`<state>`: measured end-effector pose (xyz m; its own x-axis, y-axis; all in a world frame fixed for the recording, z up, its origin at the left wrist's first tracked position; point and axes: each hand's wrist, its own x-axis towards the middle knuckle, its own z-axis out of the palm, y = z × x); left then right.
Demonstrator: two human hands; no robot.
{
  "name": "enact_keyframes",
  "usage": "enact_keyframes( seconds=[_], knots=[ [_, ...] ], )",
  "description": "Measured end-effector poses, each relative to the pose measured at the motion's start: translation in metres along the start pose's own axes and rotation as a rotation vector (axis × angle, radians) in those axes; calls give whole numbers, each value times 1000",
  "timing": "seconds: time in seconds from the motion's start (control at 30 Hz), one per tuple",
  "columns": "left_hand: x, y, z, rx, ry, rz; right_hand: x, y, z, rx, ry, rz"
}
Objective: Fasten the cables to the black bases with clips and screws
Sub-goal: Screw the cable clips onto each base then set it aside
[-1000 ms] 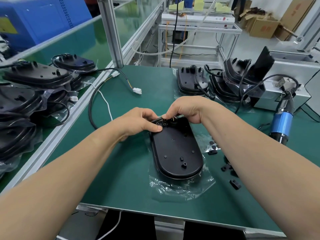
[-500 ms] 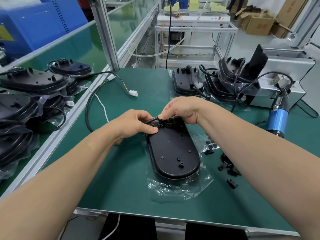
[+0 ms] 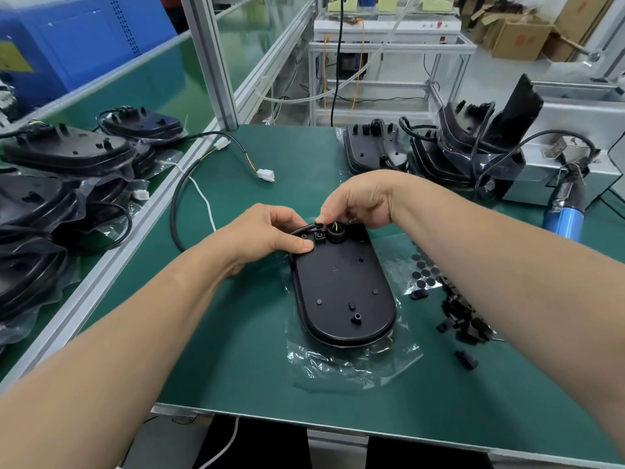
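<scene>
A black oval base (image 3: 341,292) lies on a clear plastic bag in the middle of the green table. Its black cable (image 3: 176,211) loops left and back to a white connector (image 3: 265,174). My left hand (image 3: 267,235) grips the cable where it reaches the base's far end, thumb pressing on the base edge. My right hand (image 3: 362,201) pinches the cable just beside the round grommet (image 3: 334,231), above a small square clip seat. Loose black clips (image 3: 463,319) lie to the right of the base.
Bagged black bases (image 3: 61,157) are piled on the left bench behind an aluminium rail. More bases with cables (image 3: 449,147) stand at the back right by a grey metal box. A blue electric screwdriver (image 3: 564,214) lies at the right. Round black pads (image 3: 424,272) sit near the clips.
My right hand's fingers have lifted off the base end, so the grommet and clip seat now show. My left hand keeps its grip on the cable.
</scene>
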<state>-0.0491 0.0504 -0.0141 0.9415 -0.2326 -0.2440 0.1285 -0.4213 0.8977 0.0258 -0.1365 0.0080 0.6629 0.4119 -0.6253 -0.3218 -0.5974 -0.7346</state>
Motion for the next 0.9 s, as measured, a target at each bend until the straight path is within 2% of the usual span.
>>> enact_keyframes(
  seconds=[0.27, 0.9],
  knots=[
    [9, -2, -5, 32, -9, 0, -2, 7, -3, 81, -71, -82],
    [5, -3, 0, -15, 29, 0, -14, -4, 2, -175, 18, -182]
  ],
)
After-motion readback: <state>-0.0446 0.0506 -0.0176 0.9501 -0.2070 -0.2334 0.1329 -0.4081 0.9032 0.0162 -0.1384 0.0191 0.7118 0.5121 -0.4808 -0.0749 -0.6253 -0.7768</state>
